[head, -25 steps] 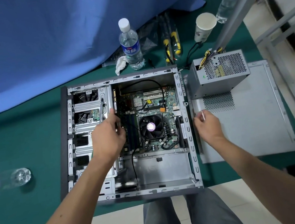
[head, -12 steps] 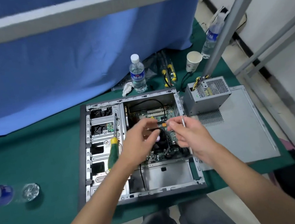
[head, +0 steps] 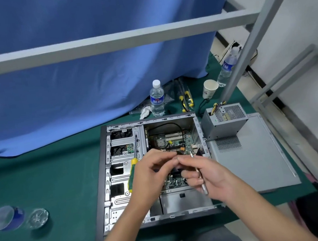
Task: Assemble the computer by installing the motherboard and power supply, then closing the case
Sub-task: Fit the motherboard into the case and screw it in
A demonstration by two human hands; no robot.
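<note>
Head view shows your left hand (head: 149, 174) and right hand (head: 204, 172) meeting over the open grey metal computer case (head: 106, 189), fingertips touching above the green motherboard (head: 174, 141). Your left hand's thumb and forefinger are drawn together, pinching something too small to make out, while the green-and-yellow-handled screwdriver (head: 132, 176) runs under its palm, shaft pointing toward the far drive bays. Your right hand's curled fingers grip a thin silver metal tool (head: 199, 176), its forefinger and thumb closing toward the left fingertips.

Both hands hide the middle of the motherboard, which sits inside the case near its far right corner. The grey box-shaped power supply (head: 224, 121) is outside the case, standing on the far end of the flat grey side panel (head: 261, 157) that lies just beside the case's right edge on the green table (head: 39, 178). Beyond the case's far edge stand a clear plastic water bottle with a blue label (head: 157, 99) and a white paper cup (head: 209, 87); a blurred bottle (head: 6, 218) lies near the table's left edge.

Both forearms reach in from the near edge, wrists slightly bent, hands raised above the case.
</note>
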